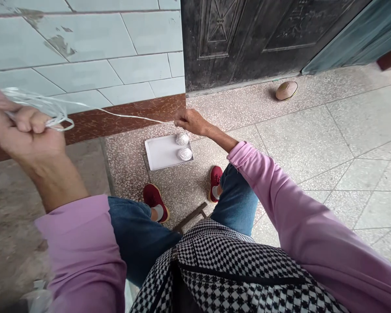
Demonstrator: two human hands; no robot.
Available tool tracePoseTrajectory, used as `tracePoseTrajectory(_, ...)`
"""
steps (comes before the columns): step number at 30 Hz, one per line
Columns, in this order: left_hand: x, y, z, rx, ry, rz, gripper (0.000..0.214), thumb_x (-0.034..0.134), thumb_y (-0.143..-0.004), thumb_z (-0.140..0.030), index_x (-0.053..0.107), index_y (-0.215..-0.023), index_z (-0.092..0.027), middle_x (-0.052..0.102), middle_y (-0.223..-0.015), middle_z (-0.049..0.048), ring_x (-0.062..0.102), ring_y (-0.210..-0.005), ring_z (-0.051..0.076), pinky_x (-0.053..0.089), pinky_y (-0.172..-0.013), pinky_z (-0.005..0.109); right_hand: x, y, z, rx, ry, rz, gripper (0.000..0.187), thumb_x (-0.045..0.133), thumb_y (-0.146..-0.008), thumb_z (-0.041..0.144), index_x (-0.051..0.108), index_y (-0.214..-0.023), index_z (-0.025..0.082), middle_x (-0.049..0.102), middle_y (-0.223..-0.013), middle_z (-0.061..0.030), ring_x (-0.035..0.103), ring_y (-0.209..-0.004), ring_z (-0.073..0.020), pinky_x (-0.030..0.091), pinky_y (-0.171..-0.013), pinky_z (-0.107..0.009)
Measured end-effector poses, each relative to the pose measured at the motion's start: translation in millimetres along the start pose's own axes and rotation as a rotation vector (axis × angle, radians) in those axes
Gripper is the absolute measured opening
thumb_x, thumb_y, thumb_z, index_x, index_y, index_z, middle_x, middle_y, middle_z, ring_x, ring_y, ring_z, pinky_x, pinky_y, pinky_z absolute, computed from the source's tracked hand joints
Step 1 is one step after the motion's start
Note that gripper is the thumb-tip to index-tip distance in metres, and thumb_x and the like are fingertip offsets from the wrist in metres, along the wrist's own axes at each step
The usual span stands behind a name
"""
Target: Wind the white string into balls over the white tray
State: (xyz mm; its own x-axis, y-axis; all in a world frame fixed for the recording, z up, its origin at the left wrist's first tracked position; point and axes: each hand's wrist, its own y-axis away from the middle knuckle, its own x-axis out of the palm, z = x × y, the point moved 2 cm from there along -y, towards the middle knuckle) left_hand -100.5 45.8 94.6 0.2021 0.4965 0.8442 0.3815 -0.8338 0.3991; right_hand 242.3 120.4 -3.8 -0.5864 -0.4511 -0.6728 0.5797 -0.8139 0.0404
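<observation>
A loose skein of white string (52,104) is gripped in my left hand (29,130), raised at the left with its fingers curled over the loops. From there one strand (127,115) runs across to my right hand (195,122), whose fingers are pinched together on it. Below and left of the right hand, a shallow white tray (161,150) lies on the floor. Two wound balls of white string, one farther back (182,138) and one nearer (184,154), sit at its right end.
A tiled wall (84,39) with a brown base strip rises ahead on the left, beside a dark panelled door (221,48). A tan rounded object (286,90) lies near the door. Two red shoes (154,202) flank the near side of the tray.
</observation>
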Motion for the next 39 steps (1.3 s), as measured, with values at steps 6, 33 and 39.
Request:
tracePoseTrajectory(6, -19.4, -44, 42, -0.049, -0.522, 0.089, 0.04, 0.044, -0.146, -0.041, 0.075, -0.132, -0.02, 0.064, -0.067, -0.0096, 0.033, -0.041, 0.005, 0.022, -0.041, 0.014, 23, 16, 38, -0.16, 0.128, 0.218, 0.051, 0.074, -0.122, 0.003, 0.054, -0.081, 0.023, 0.074, -0.092, -0.0043, 0.059, -0.093, -0.021, 0.041, -0.092, -0.038)
tracePoseTrajectory(33, -45.7, -34, 110, -0.52, -0.858, 0.787, 0.034, 0.095, -0.111, -0.042, 0.092, -0.127, -0.013, 0.077, -0.07, 0.0005, 0.024, -0.039, 0.005, 0.019, -0.039, 0.025, -20, -10, 28, -0.127, -0.319, -0.104, 0.071, 0.062, -0.136, 0.051, 0.039, -0.071, 0.033, 0.032, -0.056, 0.0044, 0.058, -0.088, -0.0166, 0.044, -0.078, -0.032)
tracePoseTrajectory(39, -42.2, -32, 111, -0.589, -0.866, 0.752, 0.028, 0.076, -0.128, -0.043, 0.089, -0.124, -0.018, 0.054, -0.059, -0.0071, 0.016, -0.041, 0.009, 0.017, -0.039, 0.026, -13, -12, 29, -0.038, -0.377, -0.25, 0.056, 0.061, -0.13, 0.034, 0.046, -0.076, 0.032, 0.039, -0.059, 0.0065, 0.048, -0.082, -0.016, 0.042, -0.079, -0.033)
